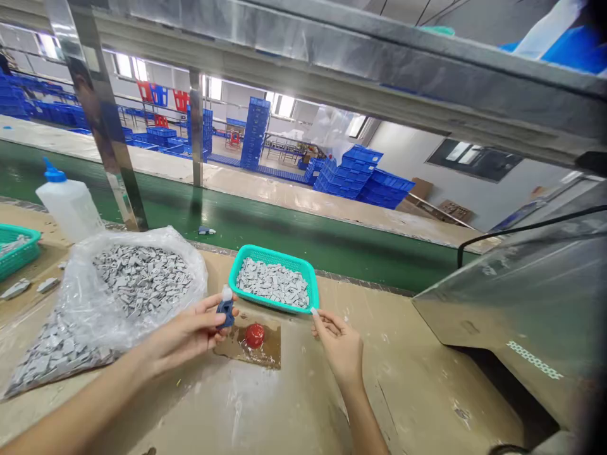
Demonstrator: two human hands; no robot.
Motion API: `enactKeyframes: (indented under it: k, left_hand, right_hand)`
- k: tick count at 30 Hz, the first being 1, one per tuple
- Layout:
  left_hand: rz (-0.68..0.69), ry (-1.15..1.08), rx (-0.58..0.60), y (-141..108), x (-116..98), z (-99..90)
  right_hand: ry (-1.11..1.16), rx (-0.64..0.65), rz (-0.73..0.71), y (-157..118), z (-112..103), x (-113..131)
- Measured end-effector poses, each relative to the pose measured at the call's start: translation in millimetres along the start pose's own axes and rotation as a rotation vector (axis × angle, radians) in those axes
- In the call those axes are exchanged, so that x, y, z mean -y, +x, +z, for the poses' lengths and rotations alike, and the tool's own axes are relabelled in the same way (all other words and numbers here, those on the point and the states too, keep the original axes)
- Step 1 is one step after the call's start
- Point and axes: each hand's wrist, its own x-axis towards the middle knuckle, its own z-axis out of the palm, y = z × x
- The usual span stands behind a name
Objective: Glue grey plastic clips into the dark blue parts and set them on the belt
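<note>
My left hand (202, 325) is closed around a small dark blue plastic part (226, 311) with a whitish tip pointing up. Between the thumb and fingers of my right hand (339, 341) is a small light grey plastic piece (315, 312), at the near right corner of a green basket (310, 272). That basket holds many similar light grey pieces (272, 282). Just right of my left hand, a round red object (255, 335) sits on a wet brown cardboard piece (270, 360).
A clear plastic bag (190, 253) full of grey pieces lies at left, with a blue-capped squeeze bottle (71, 202) behind it. Another green basket (28, 253) stands far left. One blue part (207, 231) rests on the green belt (284, 221). Metal posts (102, 120) and a metal panel (516, 303) flank the bench.
</note>
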Motion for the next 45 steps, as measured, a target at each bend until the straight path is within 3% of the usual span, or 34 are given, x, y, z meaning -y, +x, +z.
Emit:
enactKeyframes:
  k: [3,7,11,19,24,29,36,45]
  left_hand:
    - [-0.026,-0.173,-0.121,-17,27,-9.9]
    - [-0.065,-0.147,-0.153,-14,37,-13.4]
    - [-0.097,-0.135,-0.117,-13,37,-13.7]
    - [-0.074,-0.079,-0.172,-14,40,-14.5]
    - [-0.121,-0.041,-0.209,-13,40,-13.3]
    - [-0.080,-0.009,-0.169,-13,42,-8.6]
    - [-0.022,-0.044,-0.199,-16,42,-7.5]
    - [-0.050,-0.087,-0.086,-18,38,-6.4]
  right_hand:
    - [0.018,0.118,-0.052,-20,13,-1]
    - [-0.183,0.310,-0.221,-45,18,-6]
    - [-0.375,0.326,-0.296,-51,14,-12]
    - [-0.440,0.399,-0.328,-45,16,-8]
    - [-0.444,0.375,-0.330,-46,19,-9]
    - [-0.442,0.366,-0.349,-43,17,-8]
    - [-0.427,0.369,-0.349,-42,17,-11]
    - [-0.357,0.240,-0.421,-43,20,25]
